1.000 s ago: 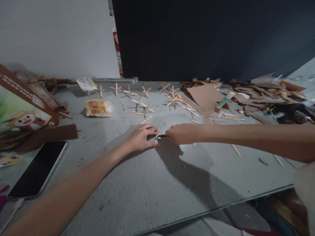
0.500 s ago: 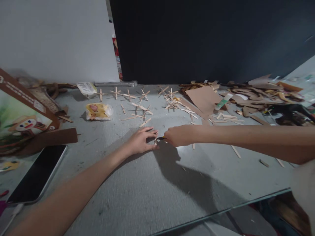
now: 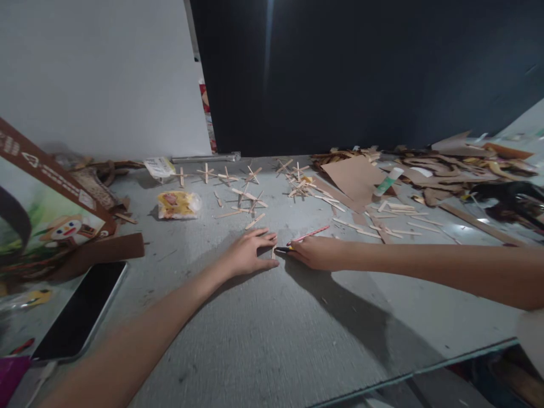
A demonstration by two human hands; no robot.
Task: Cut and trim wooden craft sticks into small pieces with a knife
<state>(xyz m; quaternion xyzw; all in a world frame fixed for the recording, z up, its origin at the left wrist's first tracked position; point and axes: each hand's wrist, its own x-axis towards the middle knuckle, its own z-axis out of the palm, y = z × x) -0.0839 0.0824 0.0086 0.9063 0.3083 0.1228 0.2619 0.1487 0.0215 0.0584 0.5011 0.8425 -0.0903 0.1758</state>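
My left hand (image 3: 250, 252) lies flat on the grey table (image 3: 263, 340), fingers stretched out and pressing on a small wooden stick (image 3: 273, 253) that shows between its fingertips. My right hand (image 3: 317, 252) is closed on a thin red tool (image 3: 304, 236) with a dark tip; the tip points at the stick, right by my left fingertips. The shaft of the tool sticks out up and to the right of the hand.
Several crossed wooden sticks (image 3: 249, 195) lie behind the hands. A yellow packet (image 3: 177, 204) and a phone (image 3: 80, 311) sit to the left, by a printed box (image 3: 51, 215). Brown card scraps (image 3: 357, 178) and a glue stick (image 3: 387, 181) are at the right.
My right hand has lowered and turned, so the red shaft of the tool now shows above it. The left hand stays flat in place. The view has shifted a little.
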